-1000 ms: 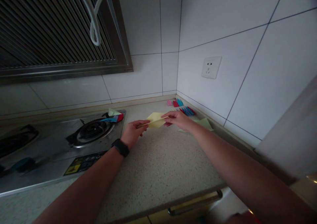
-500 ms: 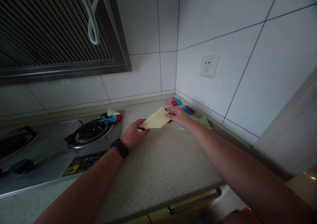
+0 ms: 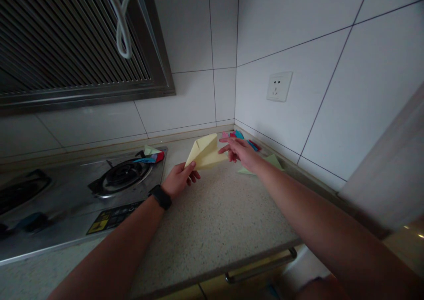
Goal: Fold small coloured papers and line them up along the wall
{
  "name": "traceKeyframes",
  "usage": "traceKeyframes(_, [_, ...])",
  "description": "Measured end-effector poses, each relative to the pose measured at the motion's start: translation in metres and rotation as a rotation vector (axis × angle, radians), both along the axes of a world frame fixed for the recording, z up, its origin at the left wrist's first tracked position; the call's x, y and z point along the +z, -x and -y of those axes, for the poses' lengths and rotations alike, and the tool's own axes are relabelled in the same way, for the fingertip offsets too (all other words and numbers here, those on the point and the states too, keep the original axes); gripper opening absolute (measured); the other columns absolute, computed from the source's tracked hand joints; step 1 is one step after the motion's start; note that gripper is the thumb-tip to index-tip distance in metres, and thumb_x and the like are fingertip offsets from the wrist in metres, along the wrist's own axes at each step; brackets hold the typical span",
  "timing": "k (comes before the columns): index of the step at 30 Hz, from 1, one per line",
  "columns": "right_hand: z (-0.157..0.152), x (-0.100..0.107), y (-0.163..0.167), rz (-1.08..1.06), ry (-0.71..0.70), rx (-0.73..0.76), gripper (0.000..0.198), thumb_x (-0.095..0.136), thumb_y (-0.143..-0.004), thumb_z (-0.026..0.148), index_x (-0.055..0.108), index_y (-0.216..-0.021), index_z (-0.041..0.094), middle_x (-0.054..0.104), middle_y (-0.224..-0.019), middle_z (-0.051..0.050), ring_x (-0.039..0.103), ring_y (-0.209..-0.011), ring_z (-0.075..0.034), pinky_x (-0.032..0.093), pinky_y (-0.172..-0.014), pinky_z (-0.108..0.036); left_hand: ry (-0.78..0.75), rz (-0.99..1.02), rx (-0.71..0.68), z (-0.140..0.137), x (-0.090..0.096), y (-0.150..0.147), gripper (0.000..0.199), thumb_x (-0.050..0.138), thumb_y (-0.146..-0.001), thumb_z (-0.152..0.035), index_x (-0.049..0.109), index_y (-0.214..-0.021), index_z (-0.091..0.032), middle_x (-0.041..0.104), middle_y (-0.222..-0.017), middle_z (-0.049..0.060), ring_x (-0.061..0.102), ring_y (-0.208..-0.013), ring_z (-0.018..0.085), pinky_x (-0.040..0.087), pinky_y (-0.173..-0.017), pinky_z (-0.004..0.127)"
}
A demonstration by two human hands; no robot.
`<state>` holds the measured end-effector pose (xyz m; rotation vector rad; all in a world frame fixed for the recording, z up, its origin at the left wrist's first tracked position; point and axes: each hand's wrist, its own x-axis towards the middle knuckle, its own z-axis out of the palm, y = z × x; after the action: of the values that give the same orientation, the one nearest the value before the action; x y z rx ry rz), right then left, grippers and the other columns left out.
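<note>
A folded sheet of pale yellow paper (image 3: 207, 153) is held above the speckled countertop, one flap standing partly raised. My left hand (image 3: 182, 176), with a black band on the wrist, pinches its lower left corner between thumb and fingers. Beside the paper's right edge is my right hand (image 3: 241, 152), its fingers spread and apart; whether a fingertip touches the paper is hard to tell. Behind that hand lie small pink, red and blue folded papers (image 3: 239, 134) in the counter corner. A pale green folded paper (image 3: 273, 162) rests by the right wall.
A gas stove (image 3: 73, 203) with a black burner (image 3: 124, 176) is set into the counter at left; colored folded papers (image 3: 154, 154) lie at its back corner. A range hood (image 3: 82, 39) with a hanging white cable (image 3: 124, 35) is above. A socket (image 3: 280, 86) sits on the right wall.
My right hand has let go of the yellow paper's right end and its fingers have spread. The paper has turned in my left hand, and its flap has lifted to show the fold.
</note>
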<state>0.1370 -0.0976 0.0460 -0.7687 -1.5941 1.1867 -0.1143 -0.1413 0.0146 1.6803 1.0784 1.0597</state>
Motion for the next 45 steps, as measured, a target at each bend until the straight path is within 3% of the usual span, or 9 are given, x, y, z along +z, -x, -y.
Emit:
traceKeyframes(4, [-0.002,0.0,0.0,-0.007,-0.064,-0.077,0.043,0.046,-0.086,0.053,0.061,-0.108,0.019,0.07,-0.085,-0.006,0.046,-0.045,-0.007,0.032,-0.041,-0.021,0.043,0.068,-0.01,0.0,0.0,0.001,0.048,0.046,-0.085,-0.057,0.06,-0.076,-0.012,0.065,-0.072,0.009,0.054,-0.055,0.012,0.041,-0.047,0.022])
traceKeyframes(11, [-0.005,-0.001,-0.002,-0.044,-0.071,-0.124,0.039,0.05,-0.084,0.051,0.063,-0.1,0.018,0.066,-0.074,-0.003,0.046,-0.046,-0.008,0.033,-0.042,-0.022,0.103,0.196,-0.065,0.003,0.001,0.0,0.046,0.051,-0.083,-0.055,0.06,-0.078,-0.011,0.064,-0.069,0.009,0.055,-0.054,0.012,0.039,-0.046,0.022])
traceKeyframes(19, [-0.004,-0.003,0.001,0.021,-0.069,-0.094,0.029,0.053,-0.083,0.043,0.062,-0.098,0.019,0.051,-0.057,0.003,0.043,-0.045,-0.009,0.03,-0.042,-0.022,0.117,0.157,-0.102,0.006,0.004,0.0,0.045,0.05,-0.085,-0.054,0.06,-0.077,-0.01,0.063,-0.07,0.008,0.054,-0.055,0.011,0.04,-0.047,0.021])
traceKeyframes(27, [-0.006,-0.011,0.001,0.159,-0.077,-0.027,0.027,0.06,-0.078,0.043,0.064,-0.082,0.016,0.056,-0.066,0.001,0.048,-0.053,-0.01,0.033,-0.048,-0.021,0.115,0.09,-0.103,0.006,0.002,0.0,0.047,0.048,-0.085,-0.055,0.061,-0.081,-0.01,0.063,-0.072,0.009,0.054,-0.057,0.011,0.041,-0.048,0.021])
traceKeyframes(34, [-0.011,-0.016,0.0,0.136,-0.058,0.028,0.022,0.064,-0.077,0.034,0.067,-0.091,0.017,0.067,-0.085,-0.004,0.059,-0.07,-0.014,0.044,-0.06,-0.025,0.027,-0.021,-0.065,-0.001,-0.003,0.0,0.044,0.052,-0.083,-0.053,0.063,-0.091,-0.011,0.061,-0.082,0.007,0.054,-0.063,0.012,0.041,-0.045,0.02])
traceKeyframes(40, [-0.013,-0.016,0.0,0.139,-0.14,-0.052,0.021,0.062,-0.077,0.031,0.066,-0.092,0.016,0.067,-0.086,-0.003,0.059,-0.075,-0.015,0.044,-0.066,-0.025,-0.066,-0.019,0.004,-0.008,-0.006,0.003,0.037,0.056,-0.082,-0.046,0.062,-0.098,-0.014,0.054,-0.077,0.003,0.052,-0.066,0.012,0.044,-0.047,0.019])
traceKeyframes(45, [-0.019,-0.017,-0.003,0.142,-0.175,-0.153,0.023,0.061,-0.076,0.035,0.065,-0.089,0.016,0.065,-0.079,-0.003,0.058,-0.07,-0.015,0.042,-0.062,-0.026,-0.106,0.024,-0.029,-0.01,-0.008,0.004,0.032,0.059,-0.08,-0.038,0.061,-0.103,-0.015,0.057,-0.081,0.003,0.054,-0.068,0.012,0.043,-0.045,0.018])
